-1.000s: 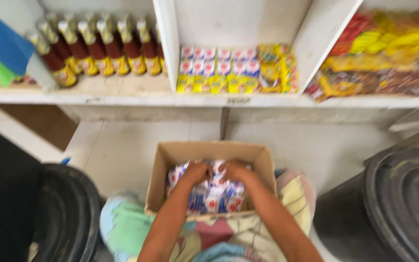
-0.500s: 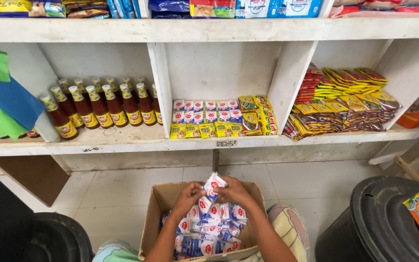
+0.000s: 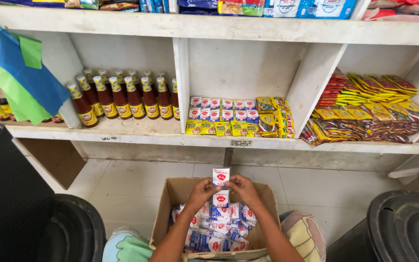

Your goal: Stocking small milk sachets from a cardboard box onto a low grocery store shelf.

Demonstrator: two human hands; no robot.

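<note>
Shelf unit: We see a white shelving unit (image 3: 209, 140) spanning the view, well above and beyond the fingers.
Bins: A black bin (image 3: 71, 233) sits left of the fingers; another black bin (image 3: 403, 225) sits to their right.
Cardboard box: An open brown cardboard box (image 3: 170, 204) rests on the person's lap, directly below the fingers, filled with small white, red and blue sachets (image 3: 219, 228).
Sauce bottles: Rows of red sauce bottles (image 3: 122, 97) with yellow caps stand in the compartment up and to the left of the fingers.
Shelf sachets: Rows of small white and yellow packets (image 3: 233, 116) fill the compartment straight above the fingers.
Snack packets: Red and yellow packets (image 3: 369, 109) are piled up and to the right.
Left hand: The left hand (image 3: 202, 191) has its fingers pinched on the left edge of the sachet strip.
Right hand: The right hand (image 3: 243, 190) has its fingers pinched on the right edge.
Sachet strip: We see a short upright sachet strip (image 3: 221, 187) held between both hands' fingertips, just above the box.
</note>
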